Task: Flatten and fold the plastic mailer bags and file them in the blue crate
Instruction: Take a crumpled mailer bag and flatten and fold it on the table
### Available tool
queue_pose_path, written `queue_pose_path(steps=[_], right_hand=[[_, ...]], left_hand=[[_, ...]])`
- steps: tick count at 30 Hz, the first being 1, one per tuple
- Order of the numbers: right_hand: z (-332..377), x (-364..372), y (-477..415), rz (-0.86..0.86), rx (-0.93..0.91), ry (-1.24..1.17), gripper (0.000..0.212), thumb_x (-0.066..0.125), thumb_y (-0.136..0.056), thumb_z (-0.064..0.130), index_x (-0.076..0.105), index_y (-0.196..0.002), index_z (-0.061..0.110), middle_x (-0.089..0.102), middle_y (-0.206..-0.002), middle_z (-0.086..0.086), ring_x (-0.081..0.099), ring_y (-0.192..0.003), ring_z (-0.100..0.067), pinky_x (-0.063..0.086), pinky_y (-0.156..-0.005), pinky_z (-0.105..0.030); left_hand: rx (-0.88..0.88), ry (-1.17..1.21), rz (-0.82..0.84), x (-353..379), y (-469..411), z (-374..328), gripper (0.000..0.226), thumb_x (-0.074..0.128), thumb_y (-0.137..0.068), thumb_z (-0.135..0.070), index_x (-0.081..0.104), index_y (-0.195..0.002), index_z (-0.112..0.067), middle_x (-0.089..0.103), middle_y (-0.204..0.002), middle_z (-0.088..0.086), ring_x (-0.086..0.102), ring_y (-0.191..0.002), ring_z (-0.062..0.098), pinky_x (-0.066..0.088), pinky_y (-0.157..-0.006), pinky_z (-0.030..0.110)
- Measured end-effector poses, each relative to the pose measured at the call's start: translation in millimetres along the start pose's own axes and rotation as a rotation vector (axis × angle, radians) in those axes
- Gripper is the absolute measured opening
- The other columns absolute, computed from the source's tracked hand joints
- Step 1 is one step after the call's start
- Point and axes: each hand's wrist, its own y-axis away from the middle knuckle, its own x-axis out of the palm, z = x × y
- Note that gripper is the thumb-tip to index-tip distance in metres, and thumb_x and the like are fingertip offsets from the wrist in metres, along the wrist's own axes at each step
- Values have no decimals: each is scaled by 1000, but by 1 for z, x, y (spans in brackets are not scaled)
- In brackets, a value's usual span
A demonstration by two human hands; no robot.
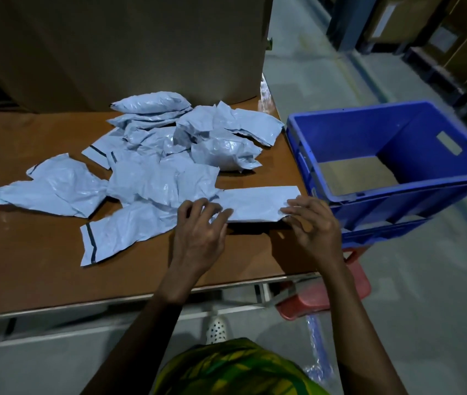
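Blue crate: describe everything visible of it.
The blue crate is rigid plastic, rectangular, open-topped, with a thick rim and a hand slot in one wall. It sits off the table's right edge, tilted toward the person, seemingly on a red stool. A brown sheet covers its floor; no mailers show inside. The right hand is just beside its near corner.
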Motion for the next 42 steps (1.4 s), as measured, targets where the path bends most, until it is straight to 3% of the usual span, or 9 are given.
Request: queue_pose_path(steps=[4, 9, 12, 15, 18, 21, 26, 30, 42], right_hand=[[-18, -5, 47, 107, 63, -31, 24, 85, -83, 3, 80, -105, 13, 72, -118, -3, 62, -121, -22, 50, -104, -36], [-5, -13, 58, 192, 52, 40, 25, 80, -89, 35, 78, -110, 23, 67, -133, 6, 52, -134, -21, 38, -111, -38], [18, 3, 37, 150, 9, 64, 22, 63, -99, 28, 77, -113, 20, 67, -134, 2, 55, -132, -25, 41, -109, -40], [28, 35, 19, 277, 51, 124, 37, 46, -99, 23, 72, -123, 12, 64, -140, -9, 53, -138, -32, 43, -113, -48], [22, 55, 21, 433, 153, 228, 47, 36, -105, 29, 58, -143, 14, 48, -157, -11, 33, -153, -31, 24, -125, -50], [15, 57, 38, 408, 144, 329, 56, 21, -109, 46, 46, -155, 25, 33, -167, -3, 16, -159, -25, 10, -129, -46], [9, 50, 55, 378, 111, 373, 57, 30, -110, 53, 31, -162, 30, 18, -172, -1, 5, -161, -22, 7, -130, -46], [4, 57, 44, 412, 150, 388, 61, 26, -108, 58, 31, -162, 30, 19, -172, -3, 6, -161, -25, 10, -129, -48], [2, 60, 35, 455, 211, 380, 64, 23, -106, 63, 30, -162, 33, 24, -171, -3, 11, -160, -26, 15, -128, -48]], left_hand=[[-18, 70, 75, 12, 41, -30, 19, 67, -96, -14, 75, -114, -16, 69, -106, 8, 63, -105, 34, 43, -92, 47], [-136, 185, 123, 5, 55, -53, 26, 66, -99, -32, 74, -115, -13, 68, -111, 10, 61, -108, 33, 46, -93, 47], [-203, 281, 119, 10, 34, -68, 28, 54, -105, -22, 70, -122, -7, 67, -121, 14, 60, -114, 34, 48, -96, 49], [-271, 312, 265, 30, 16, -79, 45, 35, -106, -21, 59, -139, -1, 59, -143, 19, 53, -136, 36, 41, -115, 48], [-334, 283, 403, 46, 18, -80, 58, 27, -105, -30, 48, -148, 3, 47, -154, 23, 41, -146, 39, 29, -122, 49], [-290, 190, 415, 52, 31, -77, 61, 26, -108, -36, 38, -156, -1, 34, -163, 20, 31, -153, 35, 23, -126, 49], [-252, 158, 375, 48, 45, -75, 66, 39, -108, -40, 21, -163, -9, 12, -171, 16, 8, -159, 30, 12, -129, 46], [-258, 99, 448, 55, 32, -58, 74, 29, -106, -54, 15, -165, -11, 3, -172, 17, 0, -160, 29, 8, -129, 45], [-250, 62, 473, 60, 28, -48, 75, 34, -104, -58, 21, -164, -15, 8, -171, 18, 9, -158, 38, 17, -126, 55]])
